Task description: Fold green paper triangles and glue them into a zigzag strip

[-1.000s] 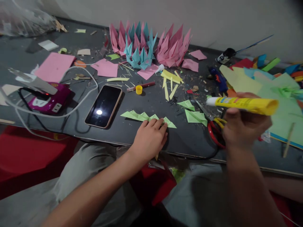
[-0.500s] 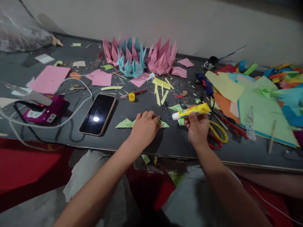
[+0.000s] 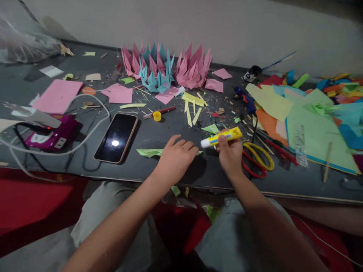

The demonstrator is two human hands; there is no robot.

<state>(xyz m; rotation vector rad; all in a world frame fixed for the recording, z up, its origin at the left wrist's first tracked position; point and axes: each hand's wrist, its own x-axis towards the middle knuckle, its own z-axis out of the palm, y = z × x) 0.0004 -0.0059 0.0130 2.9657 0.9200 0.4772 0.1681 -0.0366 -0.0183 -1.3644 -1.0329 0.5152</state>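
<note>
One glue stick (image 3: pixel 214 140) now nearer green strip (image 3: pixel 149 152)

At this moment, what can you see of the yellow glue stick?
The yellow glue stick is a slim printed tube, seemingly plastic, with a white end. The right hand grips it, slanted, over the table, its white end toward the left hand. The print is too small to read.

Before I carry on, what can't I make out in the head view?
All in the head view:
Green folded strip: middle hidden by the left hand; whether they touch is unclear.
Glue stick: lettering too small and blurred to read; right hand covers part.
Plastic bag: cut off by the picture's left edge.
</note>
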